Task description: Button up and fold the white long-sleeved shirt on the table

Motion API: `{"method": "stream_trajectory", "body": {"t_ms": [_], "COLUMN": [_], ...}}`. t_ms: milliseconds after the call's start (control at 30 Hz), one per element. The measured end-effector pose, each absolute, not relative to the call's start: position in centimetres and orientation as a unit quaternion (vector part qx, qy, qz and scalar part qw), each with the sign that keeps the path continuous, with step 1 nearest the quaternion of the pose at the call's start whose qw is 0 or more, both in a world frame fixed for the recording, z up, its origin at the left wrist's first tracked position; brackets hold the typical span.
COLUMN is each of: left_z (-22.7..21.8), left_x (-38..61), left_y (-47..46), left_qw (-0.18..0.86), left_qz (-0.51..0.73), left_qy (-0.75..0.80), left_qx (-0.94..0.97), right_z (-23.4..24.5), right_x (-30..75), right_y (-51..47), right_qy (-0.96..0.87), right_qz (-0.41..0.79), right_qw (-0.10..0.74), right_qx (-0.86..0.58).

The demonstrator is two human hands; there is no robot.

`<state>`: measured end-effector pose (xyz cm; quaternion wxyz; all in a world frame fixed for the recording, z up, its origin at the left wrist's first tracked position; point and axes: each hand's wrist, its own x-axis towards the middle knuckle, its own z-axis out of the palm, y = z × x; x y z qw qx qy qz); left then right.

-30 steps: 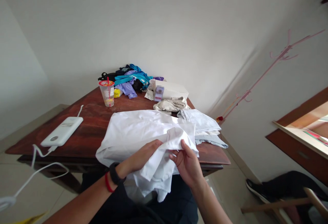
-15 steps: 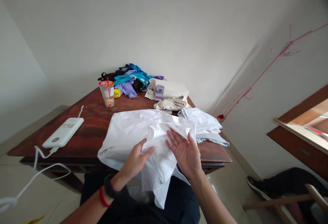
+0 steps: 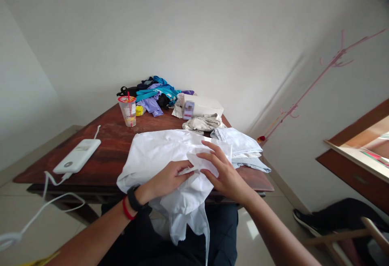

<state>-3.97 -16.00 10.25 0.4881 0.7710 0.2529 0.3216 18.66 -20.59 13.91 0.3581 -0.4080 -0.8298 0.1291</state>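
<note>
A white shirt (image 3: 154, 154) lies spread across the near half of the wooden table (image 3: 106, 144), with part of it hanging off the front edge over my lap. My left hand (image 3: 168, 179), with a black band and a red band at the wrist, pinches a fold of the shirt near its middle. Just right of it, my right hand (image 3: 221, 170) rests on the same fold with its fingers curled round the cloth. The two hands nearly touch.
Folded white and pale blue clothes (image 3: 240, 146) lie to the right of the shirt. Behind are a beige garment (image 3: 202, 124), a white box (image 3: 202, 106), a pile of coloured clothes (image 3: 156, 91) and a plastic cup (image 3: 127, 110). A white power bank (image 3: 79, 156) with a cable lies left.
Both hands went from holding the shirt up, to pressing it flat with open fingers, to gripping a fold on the table now. More cloth hangs off the front edge.
</note>
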Motion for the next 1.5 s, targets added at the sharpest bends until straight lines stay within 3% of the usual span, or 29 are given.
{"method": "stream_trajectory", "body": {"t_ms": [133,267,333,533,667,833,1100,1200,1333,1400,1500], "left_z": [12.0,13.2,13.5,10.7,5.4,0.0,-3.3,-3.9,-3.2,-2.3,-1.5], "left_x": [-3.5,-3.1,-3.3,-3.9,-2.0,0.3,1.5,1.9,1.5,1.4,1.8], "left_y": [-16.4,-16.1,-15.8,-15.9,-18.5,-22.3,-25.4,-26.1,-26.8,-26.9,-26.6], "left_qw": [0.478,0.468,0.466,0.475,0.495,0.528,0.365,0.307,0.189,0.141,0.117], "left_qz": [0.283,0.284,0.303,0.329,0.251,0.245,0.153,0.192,0.274,0.228,0.107], "left_qy": [0.224,0.219,0.236,0.316,0.382,0.392,0.49,0.495,0.32,0.208,0.204], "left_qx": [0.801,0.808,0.797,0.753,0.739,0.713,0.777,0.79,0.887,0.941,0.966], "right_z": [16.8,18.6,19.3,19.7,19.1,19.1,19.3,19.2,19.3,19.4,19.5], "right_x": [19.3,19.8,20.5,23.1,23.7,23.5,23.9,24.0,24.3,24.4,24.2], "right_y": [-19.4,-17.9,-17.3,-15.6,-14.7,-14.0,-12.8,-12.2,-11.1,-10.4,-9.2], "right_qy": [-0.896,-0.911,-0.899,-0.789,-0.747,-0.725,-0.683,-0.672,-0.64,-0.639,-0.646], "right_qz": [0.087,0.053,0.039,0.042,-0.04,-0.064,-0.102,-0.14,-0.184,-0.183,-0.176], "right_qw": [0.239,0.209,0.234,0.412,0.435,0.465,0.502,0.505,0.51,0.507,0.502], "right_qx": [-0.363,-0.352,-0.369,-0.454,-0.501,-0.504,-0.52,-0.524,-0.544,-0.549,-0.548]}}
